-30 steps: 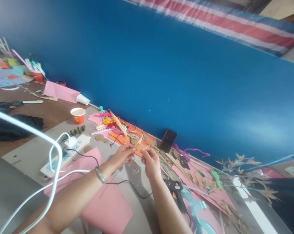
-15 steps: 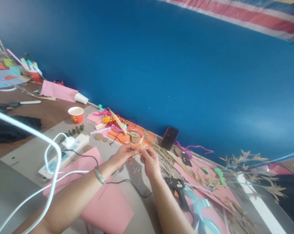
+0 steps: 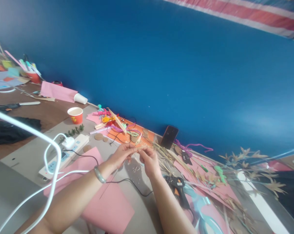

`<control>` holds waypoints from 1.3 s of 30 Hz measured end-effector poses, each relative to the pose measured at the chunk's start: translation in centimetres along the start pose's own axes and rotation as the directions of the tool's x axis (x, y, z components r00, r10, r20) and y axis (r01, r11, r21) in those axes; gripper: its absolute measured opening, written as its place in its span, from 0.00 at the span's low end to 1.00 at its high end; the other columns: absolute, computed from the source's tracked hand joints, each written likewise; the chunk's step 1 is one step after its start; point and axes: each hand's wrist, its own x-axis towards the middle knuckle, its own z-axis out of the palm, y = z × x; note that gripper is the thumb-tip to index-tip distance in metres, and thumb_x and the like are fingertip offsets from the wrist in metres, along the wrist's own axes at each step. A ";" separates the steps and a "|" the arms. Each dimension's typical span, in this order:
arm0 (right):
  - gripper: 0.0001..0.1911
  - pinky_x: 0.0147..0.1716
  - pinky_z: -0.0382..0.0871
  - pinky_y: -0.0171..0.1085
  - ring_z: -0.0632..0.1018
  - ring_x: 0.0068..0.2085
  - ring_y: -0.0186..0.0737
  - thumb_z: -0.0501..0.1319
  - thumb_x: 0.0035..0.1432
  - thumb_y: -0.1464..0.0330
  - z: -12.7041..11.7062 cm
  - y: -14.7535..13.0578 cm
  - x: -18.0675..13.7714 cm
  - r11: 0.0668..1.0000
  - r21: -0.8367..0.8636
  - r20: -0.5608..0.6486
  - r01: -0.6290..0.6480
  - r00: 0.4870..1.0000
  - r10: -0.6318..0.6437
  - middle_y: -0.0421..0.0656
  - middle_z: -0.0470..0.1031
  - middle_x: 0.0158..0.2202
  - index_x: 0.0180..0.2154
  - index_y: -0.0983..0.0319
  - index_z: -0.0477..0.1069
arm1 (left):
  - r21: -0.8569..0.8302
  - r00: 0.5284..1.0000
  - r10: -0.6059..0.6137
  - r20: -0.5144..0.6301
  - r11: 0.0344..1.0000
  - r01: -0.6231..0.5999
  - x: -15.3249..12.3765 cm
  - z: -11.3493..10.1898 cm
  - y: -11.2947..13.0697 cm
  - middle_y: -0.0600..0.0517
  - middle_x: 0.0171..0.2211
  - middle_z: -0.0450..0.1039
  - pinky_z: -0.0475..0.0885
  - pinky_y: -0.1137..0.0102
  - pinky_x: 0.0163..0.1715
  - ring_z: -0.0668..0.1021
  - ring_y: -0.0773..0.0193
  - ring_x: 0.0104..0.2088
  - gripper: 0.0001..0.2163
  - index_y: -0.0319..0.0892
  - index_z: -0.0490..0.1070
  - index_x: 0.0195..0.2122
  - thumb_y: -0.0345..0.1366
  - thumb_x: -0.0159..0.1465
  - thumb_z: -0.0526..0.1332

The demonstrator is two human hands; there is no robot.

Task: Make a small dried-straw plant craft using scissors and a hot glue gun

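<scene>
My left hand (image 3: 122, 156), with a pale bangle on its wrist, is closed in a pinch. Its fingertips meet those of my right hand (image 3: 148, 160), which is also pinching. Between them they hold a thin dried stem, whose pale, pointed leaf-like tip (image 3: 138, 139) rises above the fingers. A thin dark line, perhaps the stem's lower end, slants down below my left hand. Small pale scraps (image 3: 136, 169) lie on the table under the hands. Most of the held piece is hidden by fingers.
Pink paper (image 3: 110, 208) and a white power strip (image 3: 64, 157) lie left, near a red paper cup (image 3: 75, 115). A black glue gun (image 3: 178, 191) is beside my right forearm. A phone (image 3: 170, 136) leans on the blue wall. Dried stalks (image 3: 165, 154) lie right; a white cable (image 3: 55, 169) crosses the foreground.
My fingertips have shifted slightly while staying pinched together. The pale tip above them leans a little more to the left. The rest looks the same.
</scene>
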 end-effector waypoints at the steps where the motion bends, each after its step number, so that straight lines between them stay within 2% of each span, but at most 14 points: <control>1: 0.13 0.17 0.45 0.31 0.55 0.17 0.25 0.68 0.45 0.62 0.0 0.0 0.0 1.000 0.003 0.001 -0.002 1.000 0.002 0.32 0.60 0.16 0.25 0.62 0.68 | 0.001 1.000 -0.002 -0.006 1.000 0.002 0.0 0.0 0.0 0.61 0.16 0.56 0.59 0.77 0.15 0.59 0.77 0.14 0.14 0.38 0.69 0.27 0.43 0.52 0.69; 7: 0.12 0.17 0.46 0.31 0.55 0.17 0.26 0.67 0.45 0.62 -0.2 0.0 0.0 0.999 0.029 -0.021 0.020 1.000 -0.019 0.32 0.60 0.16 0.25 0.61 0.67 | -0.011 1.000 -0.020 -0.024 1.000 0.020 -0.1 0.2 0.1 0.61 0.17 0.58 0.56 0.78 0.16 0.59 0.78 0.15 0.13 0.38 0.68 0.26 0.41 0.50 0.69; 15: 0.13 0.18 0.46 0.31 0.55 0.17 0.26 0.67 0.46 0.61 -0.1 -0.1 0.0 0.999 0.036 -0.012 0.021 1.000 -0.020 0.32 0.59 0.16 0.24 0.61 0.67 | -0.009 1.000 -0.015 -0.011 1.000 0.015 -0.1 0.1 0.0 0.59 0.19 0.62 0.59 0.76 0.16 0.61 0.77 0.15 0.11 0.38 0.70 0.27 0.39 0.51 0.68; 21: 0.17 0.18 0.42 0.32 0.53 0.17 0.26 0.66 0.50 0.57 -0.3 -0.1 0.0 0.998 0.057 -0.012 0.010 1.000 -0.010 0.31 0.54 0.14 0.23 0.62 0.66 | -0.062 0.999 -0.018 -0.029 0.998 0.016 -0.2 0.1 0.3 0.59 0.18 0.60 0.59 0.76 0.16 0.61 0.77 0.14 0.06 0.38 0.69 0.27 0.37 0.54 0.62; 25: 0.16 0.19 0.42 0.32 0.52 0.17 0.26 0.66 0.50 0.57 -0.3 0.0 0.0 0.998 0.060 -0.010 0.009 1.000 -0.008 0.31 0.54 0.14 0.23 0.62 0.66 | -0.073 0.997 -0.025 -0.078 0.997 0.020 0.0 0.1 0.3 0.58 0.18 0.61 0.59 0.75 0.15 0.62 0.75 0.14 0.11 0.37 0.71 0.28 0.41 0.56 0.60; 31: 0.16 0.18 0.42 0.32 0.52 0.17 0.25 0.68 0.48 0.58 -0.3 0.3 0.2 0.997 0.071 -0.014 0.012 1.000 -0.011 0.31 0.56 0.15 0.23 0.62 0.66 | -0.016 1.000 -0.013 0.022 1.000 0.013 -0.3 0.2 0.6 0.61 0.18 0.59 0.57 0.77 0.15 0.59 0.78 0.14 0.14 0.38 0.68 0.26 0.43 0.52 0.68; 39: 0.16 0.18 0.43 0.32 0.53 0.17 0.25 0.68 0.46 0.60 -0.2 -0.1 0.1 0.998 0.065 -0.028 0.015 1.000 -0.013 0.32 0.59 0.16 0.22 0.62 0.66 | -0.007 1.000 0.006 0.018 1.000 -0.006 -0.2 0.3 0.4 0.62 0.15 0.57 0.58 0.77 0.15 0.57 0.78 0.13 0.14 0.38 0.66 0.25 0.41 0.51 0.69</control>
